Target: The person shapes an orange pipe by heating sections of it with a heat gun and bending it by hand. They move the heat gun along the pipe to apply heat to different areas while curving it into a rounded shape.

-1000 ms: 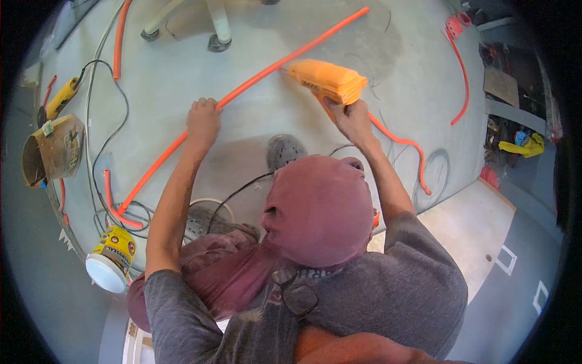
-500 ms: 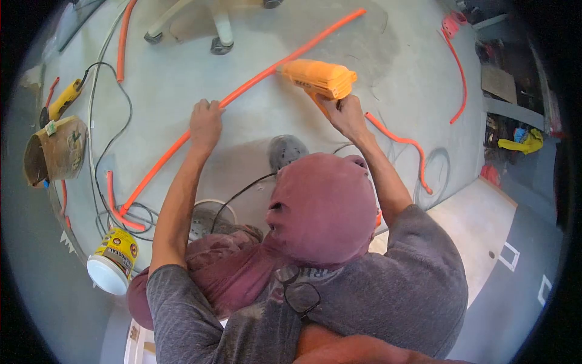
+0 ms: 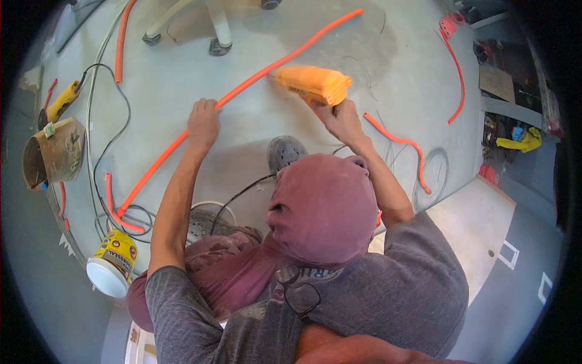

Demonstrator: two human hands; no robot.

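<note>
My left hand (image 3: 204,124) is closed around a long orange plastic pipe (image 3: 162,159), which runs diagonally over the floor from lower left to upper right. Past the hand, the pipe curves slightly toward its far end. In the grip of my right hand (image 3: 344,121) is a yellow-orange heat gun (image 3: 315,84). Its nozzle points left, close to the middle of the pipe, and is smeared by motion. Below the pipe's near end lies a short bent orange pipe (image 3: 116,213). Another wavy orange pipe (image 3: 401,140) rests to the right of my right forearm.
A yellow angle grinder (image 3: 63,102) and a cut-open container (image 3: 60,148) sit at the left. A labelled bucket (image 3: 109,273) lies tilted at lower left among loose cables. Chair legs (image 3: 217,27) stand at the top. A yellow cloth (image 3: 521,141) hangs by the right-hand shelves.
My right hand has shifted the heat gun a little left and down along the pipe. The pipe's upper part now looks slightly curved, where it was straighter before. My left hand keeps its hold.
</note>
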